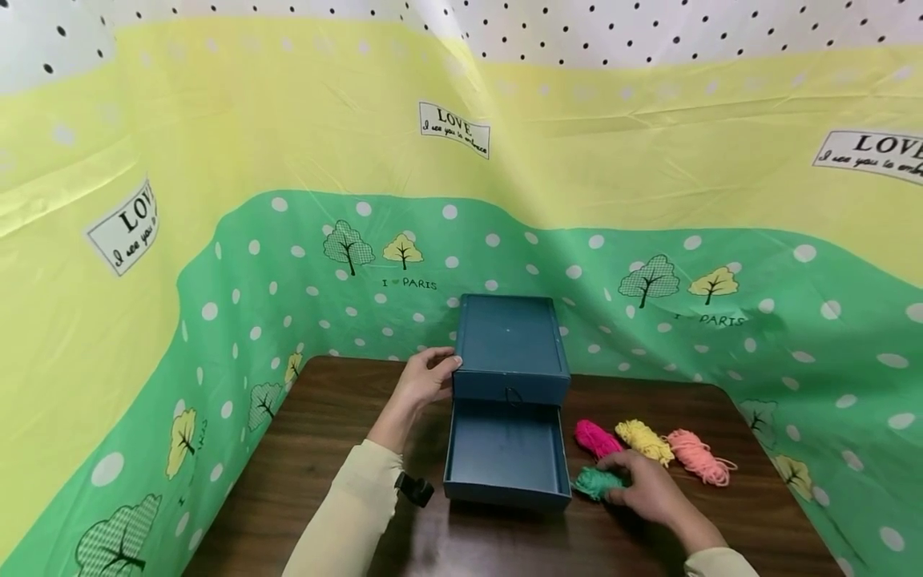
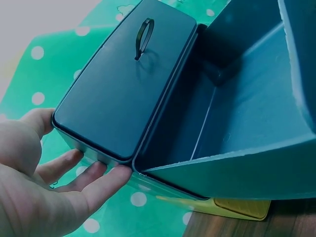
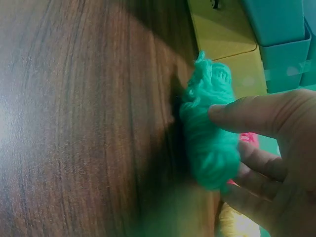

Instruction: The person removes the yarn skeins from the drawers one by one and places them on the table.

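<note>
A dark blue drawer box [image 1: 508, 332] stands at the middle of the table, its upper drawer closed with a thin black loop pull [image 2: 144, 39] and the drawer below [image 1: 507, 457] pulled out. My left hand [image 1: 427, 375] rests on the box's left side, thumb near the top edge and fingertips against the side wall. To the right of the pulled-out drawer, my right hand [image 1: 649, 485] pinches a skein of green yarn [image 3: 212, 123] between thumb and fingers. Skeins of magenta [image 1: 597, 439], yellow [image 1: 644, 441] and coral yarn [image 1: 699, 457] lie just beyond that hand.
Below the pulled-out drawer, a yellow part [image 2: 242, 207] shows in the left wrist view. Everything stands on a dark wood table [image 1: 303, 489]. A patterned green and yellow curtain [image 1: 404, 320] hangs around its back and sides.
</note>
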`<state>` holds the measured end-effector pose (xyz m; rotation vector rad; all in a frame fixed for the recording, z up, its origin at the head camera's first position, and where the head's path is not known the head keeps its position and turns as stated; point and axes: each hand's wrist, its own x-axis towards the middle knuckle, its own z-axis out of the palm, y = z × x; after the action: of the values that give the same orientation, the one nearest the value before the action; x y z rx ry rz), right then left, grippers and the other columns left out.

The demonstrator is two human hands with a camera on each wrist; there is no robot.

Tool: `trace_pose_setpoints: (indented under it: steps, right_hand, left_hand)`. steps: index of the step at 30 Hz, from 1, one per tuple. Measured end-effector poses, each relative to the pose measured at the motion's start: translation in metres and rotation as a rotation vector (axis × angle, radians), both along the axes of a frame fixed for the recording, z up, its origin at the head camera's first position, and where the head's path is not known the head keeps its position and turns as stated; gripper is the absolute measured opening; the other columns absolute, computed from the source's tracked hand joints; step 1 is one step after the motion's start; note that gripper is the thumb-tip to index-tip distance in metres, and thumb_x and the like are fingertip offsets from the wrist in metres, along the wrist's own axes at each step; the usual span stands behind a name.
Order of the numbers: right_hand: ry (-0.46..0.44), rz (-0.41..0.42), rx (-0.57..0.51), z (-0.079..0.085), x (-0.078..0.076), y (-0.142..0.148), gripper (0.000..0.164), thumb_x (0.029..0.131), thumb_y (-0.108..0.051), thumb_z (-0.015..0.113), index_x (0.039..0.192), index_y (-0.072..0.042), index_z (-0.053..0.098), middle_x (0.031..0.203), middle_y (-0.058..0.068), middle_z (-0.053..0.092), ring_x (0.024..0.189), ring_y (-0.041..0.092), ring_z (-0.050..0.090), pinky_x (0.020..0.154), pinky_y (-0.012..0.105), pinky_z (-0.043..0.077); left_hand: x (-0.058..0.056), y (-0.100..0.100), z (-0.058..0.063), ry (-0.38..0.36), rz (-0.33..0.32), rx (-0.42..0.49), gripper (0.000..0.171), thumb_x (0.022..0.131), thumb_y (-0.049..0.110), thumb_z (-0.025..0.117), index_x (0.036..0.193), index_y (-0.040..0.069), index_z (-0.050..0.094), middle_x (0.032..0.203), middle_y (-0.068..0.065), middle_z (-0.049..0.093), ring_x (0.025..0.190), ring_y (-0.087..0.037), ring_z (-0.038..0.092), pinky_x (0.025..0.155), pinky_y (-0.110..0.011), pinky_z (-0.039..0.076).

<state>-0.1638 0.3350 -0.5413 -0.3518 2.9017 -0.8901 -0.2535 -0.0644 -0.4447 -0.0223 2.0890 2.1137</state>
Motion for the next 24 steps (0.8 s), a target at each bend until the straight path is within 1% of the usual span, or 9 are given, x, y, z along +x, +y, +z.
trace_pose_setpoints:
  steps: [4, 10, 13, 15, 19, 22, 24]
  right_hand:
    - [0.01, 0.005, -0.015, 0.007, 0.001, -0.002, 0.041, 0.072, -0.01, 0.092, 0.109, -0.014, 0.075, 0.112, 0.006, 0.07, 0.102, 0.028, 0.067, 0.084, 0.047, 0.057]
    - [0.006, -0.008, -0.021, 0.018, 0.006, -0.006, 0.04, 0.076, -0.008, 0.089, 0.113, -0.012, 0.075, 0.114, 0.006, 0.069, 0.103, 0.029, 0.067, 0.084, 0.047, 0.057]
    - [0.019, -0.007, -0.018, 0.023, 0.008, -0.009, 0.038, 0.077, -0.008, 0.088, 0.112, -0.012, 0.075, 0.114, 0.005, 0.069, 0.104, 0.028, 0.067, 0.085, 0.046, 0.057]
    - [0.038, 0.0, -0.017, 0.025, 0.01, -0.011, 0.037, 0.077, -0.009, 0.089, 0.111, -0.013, 0.075, 0.112, 0.004, 0.069, 0.103, 0.027, 0.067, 0.085, 0.045, 0.057]
    - [0.053, 0.025, -0.022, 0.025, 0.016, -0.015, 0.034, 0.077, -0.011, 0.089, 0.109, -0.014, 0.075, 0.11, 0.002, 0.069, 0.099, 0.025, 0.066, 0.08, 0.038, 0.057]
    - [0.036, 0.03, -0.033, 0.024, 0.019, -0.018, 0.033, 0.079, -0.013, 0.088, 0.109, -0.015, 0.075, 0.11, 0.001, 0.07, 0.098, 0.024, 0.067, 0.077, 0.033, 0.057]
    - [0.021, 0.015, -0.056, 0.026, 0.02, -0.021, 0.032, 0.08, -0.014, 0.087, 0.109, -0.016, 0.075, 0.111, 0.0, 0.071, 0.097, 0.023, 0.068, 0.074, 0.032, 0.057]
  left_hand:
    - [0.0, -0.001, 0.001, 0.01, 0.003, -0.005, 0.052, 0.101, 0.032, 0.068, 0.146, 0.01, 0.056, 0.138, -0.017, 0.057, 0.127, -0.033, 0.061, 0.098, -0.049, 0.057]
    - [0.004, -0.001, 0.0, 0.021, -0.01, -0.006, 0.052, 0.102, 0.032, 0.066, 0.146, 0.009, 0.056, 0.137, -0.017, 0.06, 0.126, -0.035, 0.061, 0.103, -0.054, 0.053]
    - [0.005, -0.001, 0.001, 0.032, -0.007, -0.008, 0.053, 0.102, 0.034, 0.066, 0.146, 0.008, 0.056, 0.136, -0.018, 0.06, 0.126, -0.034, 0.062, 0.104, -0.056, 0.051]
    - [0.005, 0.0, 0.0, 0.034, 0.0, -0.009, 0.053, 0.101, 0.036, 0.066, 0.145, 0.008, 0.056, 0.136, -0.017, 0.061, 0.125, -0.033, 0.062, 0.104, -0.055, 0.052]
    - [0.007, 0.0, -0.002, 0.038, -0.003, -0.004, 0.055, 0.1, 0.036, 0.068, 0.146, 0.007, 0.055, 0.136, -0.017, 0.061, 0.123, -0.031, 0.064, 0.102, -0.052, 0.054]
    - [0.008, 0.0, -0.002, 0.041, -0.012, 0.005, 0.058, 0.099, 0.035, 0.07, 0.148, 0.006, 0.054, 0.139, -0.018, 0.059, 0.122, -0.03, 0.065, 0.101, -0.05, 0.055]
    - [0.008, 0.001, -0.001, 0.045, -0.012, 0.01, 0.059, 0.099, 0.035, 0.071, 0.148, 0.006, 0.053, 0.14, -0.018, 0.058, 0.121, -0.029, 0.065, 0.102, -0.05, 0.054]
